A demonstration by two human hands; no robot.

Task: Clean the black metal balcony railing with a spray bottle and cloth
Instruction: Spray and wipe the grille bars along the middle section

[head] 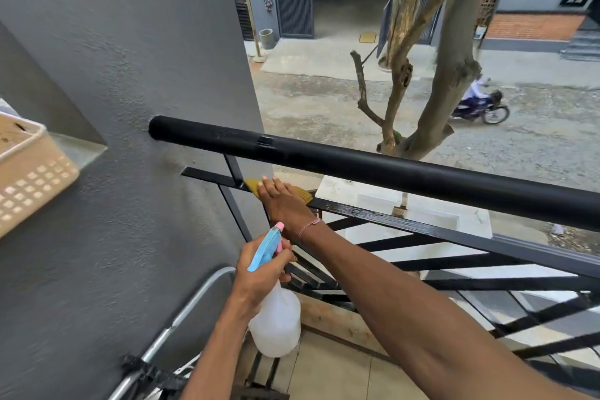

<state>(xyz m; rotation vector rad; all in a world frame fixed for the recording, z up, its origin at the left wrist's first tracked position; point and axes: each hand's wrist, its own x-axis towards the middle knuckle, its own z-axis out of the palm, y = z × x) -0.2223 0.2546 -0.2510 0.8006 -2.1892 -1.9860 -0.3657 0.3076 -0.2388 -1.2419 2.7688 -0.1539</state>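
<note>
The black metal railing has a thick round top rail (357, 162) running from the grey wall down to the right, with a flat bar (406, 221) and slanted slats below it. My right hand (282, 201) reaches under the top rail and presses a yellow cloth (303, 195) flat onto the flat bar near its left end, fingers straight. My left hand (259, 273) grips the neck of a translucent white spray bottle (276, 321) with a blue and pink trigger head (268, 245), held below the right wrist.
A grey textured wall (130, 75) closes the left side, with a beige perforated basket (29, 169) on its ledge. A silver metal frame (181, 312) leans at the lower left. Beyond the railing are a tree trunk (438, 101), the street and a passing motorbike (480, 107).
</note>
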